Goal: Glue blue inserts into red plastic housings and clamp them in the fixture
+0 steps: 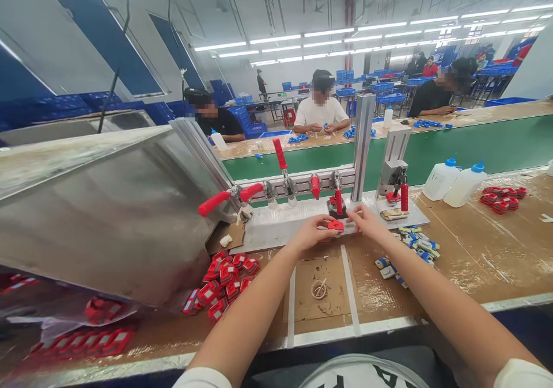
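A small red part (336, 225) is pinched between the fingertips of my left hand (311, 231) and my right hand (366, 219), just above the edge of a metal fixture plate (280, 224). Right behind it stands a toggle clamp with a red handle (338, 200), one of a row of red-handled clamps (280, 155) on an aluminium rail. A pile of red parts (224, 278) lies left of my left forearm. Small blue-and-white pieces (417, 243) lie scattered beside my right forearm.
A large tilted steel chute (108, 215) fills the left. Two white bottles with blue caps (453, 181) and more red parts (501, 198) sit at right. A small cup (319, 289) stands on the cardboard mat. Beyond a green conveyor (475, 146), other people work at benches.
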`<move>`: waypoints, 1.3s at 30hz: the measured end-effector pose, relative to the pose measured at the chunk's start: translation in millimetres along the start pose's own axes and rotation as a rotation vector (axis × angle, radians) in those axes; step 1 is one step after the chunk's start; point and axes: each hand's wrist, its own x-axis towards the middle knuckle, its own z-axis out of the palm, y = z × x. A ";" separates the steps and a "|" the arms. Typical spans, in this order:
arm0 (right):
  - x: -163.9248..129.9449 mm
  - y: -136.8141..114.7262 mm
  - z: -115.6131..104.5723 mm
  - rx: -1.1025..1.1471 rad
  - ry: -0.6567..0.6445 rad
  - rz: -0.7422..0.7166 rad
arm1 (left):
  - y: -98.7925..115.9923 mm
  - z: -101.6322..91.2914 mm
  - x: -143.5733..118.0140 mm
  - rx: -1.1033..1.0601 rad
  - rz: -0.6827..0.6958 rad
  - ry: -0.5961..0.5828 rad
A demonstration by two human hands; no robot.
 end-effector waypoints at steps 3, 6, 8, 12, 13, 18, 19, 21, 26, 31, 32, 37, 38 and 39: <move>27.4 -10.4 -6.3 -0.045 0.079 -0.201 | -11.0 -9.9 12.2 0.002 0.006 0.157; 39.5 -18.8 0.3 -0.034 0.048 -0.282 | -19.4 -18.3 25.2 0.059 0.028 0.261; 36.1 -23.2 7.1 -0.021 0.032 -0.323 | -22.5 -19.7 33.1 0.085 0.038 0.296; 14.7 -35.0 10.3 0.155 0.030 -0.315 | -24.1 -8.6 52.6 0.134 0.069 0.354; 9.5 -39.5 8.5 0.226 0.028 -0.299 | -23.5 -4.2 58.7 0.144 0.075 0.367; -7.3 -64.8 -1.0 0.427 -0.018 -0.252 | -15.9 13.2 81.5 0.192 0.109 0.455; -9.5 -68.7 -1.5 0.444 -0.024 -0.245 | -14.3 15.3 82.1 0.204 0.119 0.469; -13.5 -74.7 -1.1 0.470 -0.031 -0.235 | -12.3 18.2 79.9 0.228 0.144 0.487; -20.3 -82.7 3.3 0.481 -0.038 -0.247 | -15.1 20.1 74.8 0.303 0.189 0.508; -20.2 -84.9 5.6 0.505 -0.042 -0.250 | -19.1 18.8 90.0 0.329 0.173 0.518; -19.4 -84.4 5.2 0.511 -0.044 -0.248 | -19.5 18.4 93.6 0.332 0.171 0.510; -14.6 -78.1 1.2 0.487 -0.074 -0.252 | -22.1 15.5 103.8 0.350 0.193 0.436; -14.0 -76.5 0.5 0.473 -0.079 -0.256 | -22.9 14.8 104.1 0.349 0.202 0.420; -13.6 -74.9 0.0 0.457 -0.080 -0.263 | -23.6 14.1 104.0 0.345 0.210 0.405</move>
